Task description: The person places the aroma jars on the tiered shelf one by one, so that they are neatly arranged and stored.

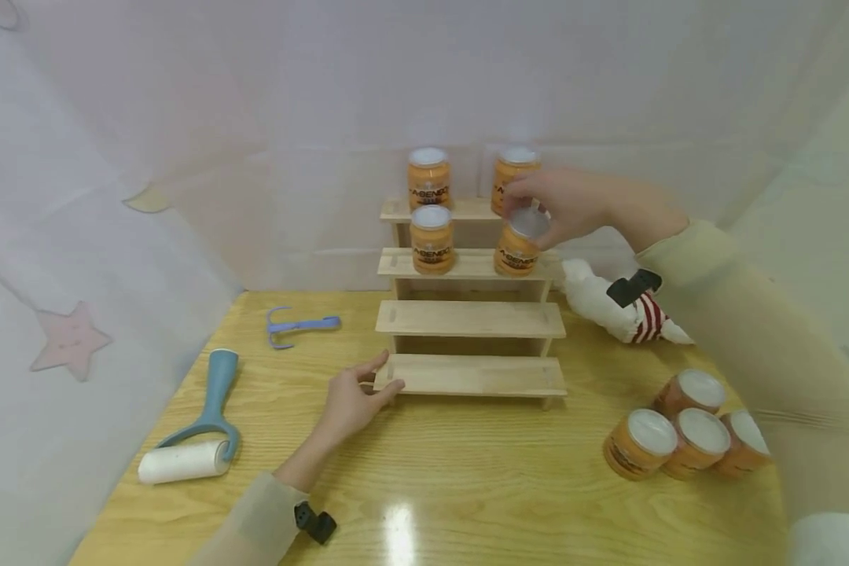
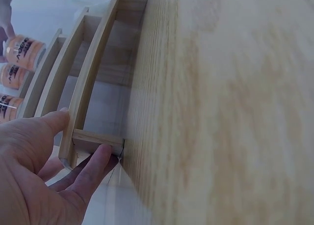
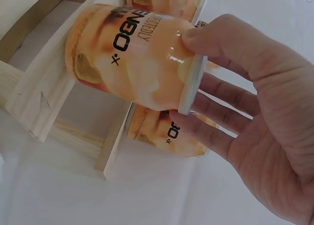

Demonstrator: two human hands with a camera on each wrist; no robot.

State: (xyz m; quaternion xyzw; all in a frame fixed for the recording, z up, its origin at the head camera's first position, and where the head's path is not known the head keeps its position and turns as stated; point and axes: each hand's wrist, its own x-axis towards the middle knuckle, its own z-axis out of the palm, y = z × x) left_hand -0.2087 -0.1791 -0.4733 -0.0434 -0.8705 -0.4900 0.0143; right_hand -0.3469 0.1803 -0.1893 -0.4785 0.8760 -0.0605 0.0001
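Observation:
A four-tier wooden display rack (image 1: 470,317) stands on the table against the cloth backdrop. My left hand (image 1: 354,401) grips the left end of its lowest step, the thumb at the front edge in the left wrist view. At the right end of the second step from the top, my right hand (image 1: 562,206) holds an orange can (image 1: 516,253) near its pale lid. The right wrist view shows this can (image 3: 132,55) with thumb and fingers on opposite sides. Another can (image 1: 433,240) stands left on that tier. Two more cans, one at left (image 1: 428,181), occupy the top tier.
Several orange cans (image 1: 640,446) cluster on the table at right, beneath the right forearm. A white plush toy (image 1: 601,303) with red stripes lies beside the rack. To the left are a blue pronged object (image 1: 300,324) and a blue-handled lint roller (image 1: 212,401).

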